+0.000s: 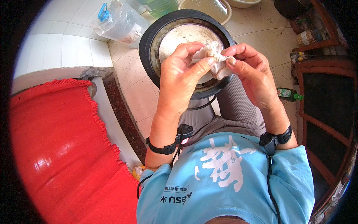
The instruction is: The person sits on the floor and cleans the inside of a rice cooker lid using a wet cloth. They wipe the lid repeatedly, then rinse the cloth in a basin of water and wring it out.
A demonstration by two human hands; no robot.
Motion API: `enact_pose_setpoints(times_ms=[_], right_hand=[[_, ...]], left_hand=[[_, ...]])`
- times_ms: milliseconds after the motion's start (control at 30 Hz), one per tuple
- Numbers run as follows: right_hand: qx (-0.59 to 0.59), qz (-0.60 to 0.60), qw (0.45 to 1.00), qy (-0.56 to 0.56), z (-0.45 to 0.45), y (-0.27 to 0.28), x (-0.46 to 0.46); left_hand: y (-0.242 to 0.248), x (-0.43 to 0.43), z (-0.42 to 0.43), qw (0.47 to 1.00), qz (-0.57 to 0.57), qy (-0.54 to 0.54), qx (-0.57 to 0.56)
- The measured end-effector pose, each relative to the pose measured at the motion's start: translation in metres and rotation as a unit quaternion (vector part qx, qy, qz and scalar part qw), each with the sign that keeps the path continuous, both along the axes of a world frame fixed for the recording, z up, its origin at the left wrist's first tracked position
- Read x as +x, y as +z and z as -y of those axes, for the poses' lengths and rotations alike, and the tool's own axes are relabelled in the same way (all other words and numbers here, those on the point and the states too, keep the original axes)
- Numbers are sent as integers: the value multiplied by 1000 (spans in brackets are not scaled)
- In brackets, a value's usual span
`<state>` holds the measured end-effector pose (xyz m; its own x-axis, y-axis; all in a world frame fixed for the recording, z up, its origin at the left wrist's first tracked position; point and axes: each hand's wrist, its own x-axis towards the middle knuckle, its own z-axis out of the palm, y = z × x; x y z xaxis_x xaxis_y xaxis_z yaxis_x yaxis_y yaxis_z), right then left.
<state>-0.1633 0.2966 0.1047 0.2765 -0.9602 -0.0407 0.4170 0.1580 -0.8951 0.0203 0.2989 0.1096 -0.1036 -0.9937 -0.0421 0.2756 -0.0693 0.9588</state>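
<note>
Between my two hands is a crumpled white cloth or tissue (219, 65), pinched at both sides. My left hand (186, 72) grips its left part between thumb and fingers. On the other side, my right hand (251, 70) pinches a twisted edge with thumb and forefinger. Beneath them, by my knees, is a round black-rimmed appliance with a stained, whitish disc (179, 39) inside, which looks like an electric griddle. My left hand overlaps the right part of the disc and hides some of it. A black cord (203, 107) loops from the near side of the rim.
A clear plastic jug with a blue cap (123, 26), a green-tinted bottle (160, 7) and a metal basin (226, 12) stand beyond the appliance. Red cloth (64, 151) covers a surface at left. A green pump bottle (288, 94) is beside the dark-paned cabinet (325, 117) at right.
</note>
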Motion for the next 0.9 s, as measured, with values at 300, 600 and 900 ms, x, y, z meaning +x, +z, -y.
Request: enact_pose_setpoints(times_ms=[300,600,900], right_hand=[[-62,-33,997,-29,-1,2,-1],[-175,-77,979,-71,-3,1,6],[-179,-125,974,-69,-2,0,6]], left_hand=[[2,-3,-4,991,131,-2,-29],[8,0,0,999,-23,-12,30],[8,-3,-6,997,-72,-7,24]])
